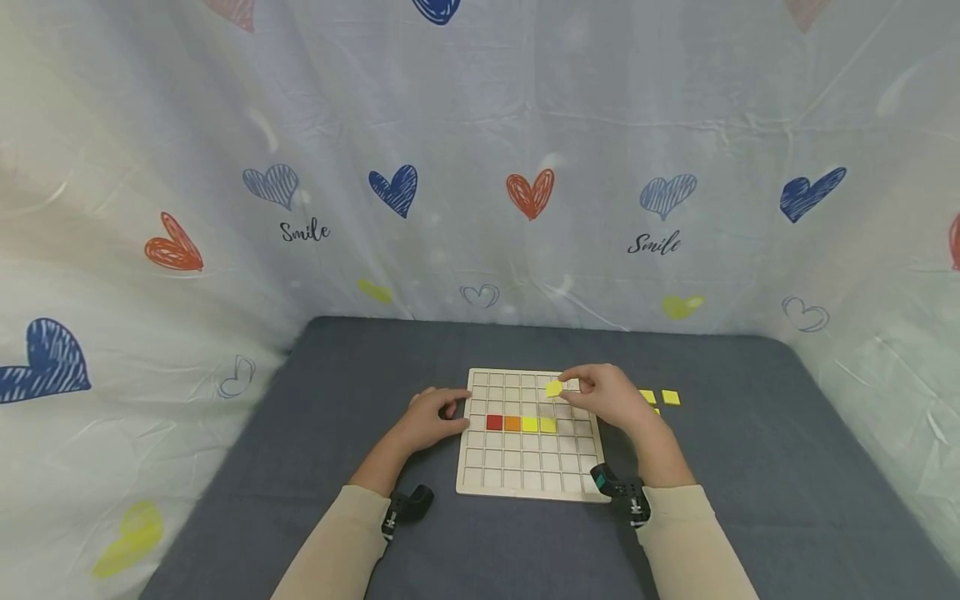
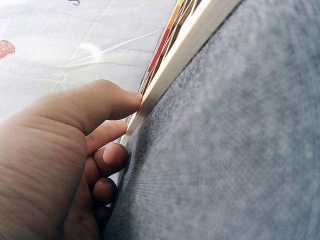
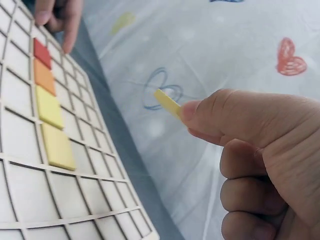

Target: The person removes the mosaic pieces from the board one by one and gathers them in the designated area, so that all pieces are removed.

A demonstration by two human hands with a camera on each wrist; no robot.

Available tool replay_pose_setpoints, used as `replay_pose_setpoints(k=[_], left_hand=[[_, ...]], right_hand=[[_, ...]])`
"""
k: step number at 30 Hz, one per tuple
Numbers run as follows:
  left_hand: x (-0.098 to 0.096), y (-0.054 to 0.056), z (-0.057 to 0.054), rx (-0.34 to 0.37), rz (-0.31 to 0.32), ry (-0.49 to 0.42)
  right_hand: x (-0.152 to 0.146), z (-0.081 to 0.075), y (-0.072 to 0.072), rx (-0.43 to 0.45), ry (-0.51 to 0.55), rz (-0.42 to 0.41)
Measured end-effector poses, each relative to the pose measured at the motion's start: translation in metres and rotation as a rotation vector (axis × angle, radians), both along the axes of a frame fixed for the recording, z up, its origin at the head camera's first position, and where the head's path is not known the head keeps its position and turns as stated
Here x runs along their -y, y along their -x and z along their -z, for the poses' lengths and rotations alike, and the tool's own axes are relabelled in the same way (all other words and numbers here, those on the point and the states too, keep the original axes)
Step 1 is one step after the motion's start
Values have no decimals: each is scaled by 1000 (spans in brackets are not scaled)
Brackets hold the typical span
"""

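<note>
A square wooden grid board (image 1: 512,460) lies on the dark cloth. In one row sit a red tile (image 1: 494,422), an orange tile (image 1: 512,423) and two yellow tiles (image 1: 539,425), side by side. My left hand (image 1: 429,419) touches the board's left edge with thumb and index finger; in the left wrist view its other fingers curl loosely. Above the upper right part of the board, my right hand (image 1: 613,398) pinches a yellow tile (image 3: 167,102) between thumb and index finger. That tile is held apart from the board in the right wrist view.
Several loose yellow tiles (image 1: 671,397) lie to the right of the board, partly hidden by the right hand. Behind the cloth-covered table (image 1: 750,467) hangs a pale curtain (image 1: 465,100) printed with hearts. A dark wrist camera (image 1: 411,504) is strapped to the left wrist.
</note>
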State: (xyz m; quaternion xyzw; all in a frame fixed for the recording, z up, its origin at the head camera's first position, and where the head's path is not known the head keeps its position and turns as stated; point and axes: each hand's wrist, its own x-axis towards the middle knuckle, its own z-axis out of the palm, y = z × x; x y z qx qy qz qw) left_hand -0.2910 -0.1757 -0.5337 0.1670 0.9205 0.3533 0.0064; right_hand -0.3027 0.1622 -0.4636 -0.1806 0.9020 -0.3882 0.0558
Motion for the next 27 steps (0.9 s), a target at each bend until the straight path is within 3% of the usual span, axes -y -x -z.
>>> replay_pose_setpoints(k=[14,27], left_hand=[[1,0,1,1,9,0],[0,0,1,-17,9,12]], right_hand=[[-48,-27,-9,-5,109,105],[-100,-29,-15,-41,55,261]])
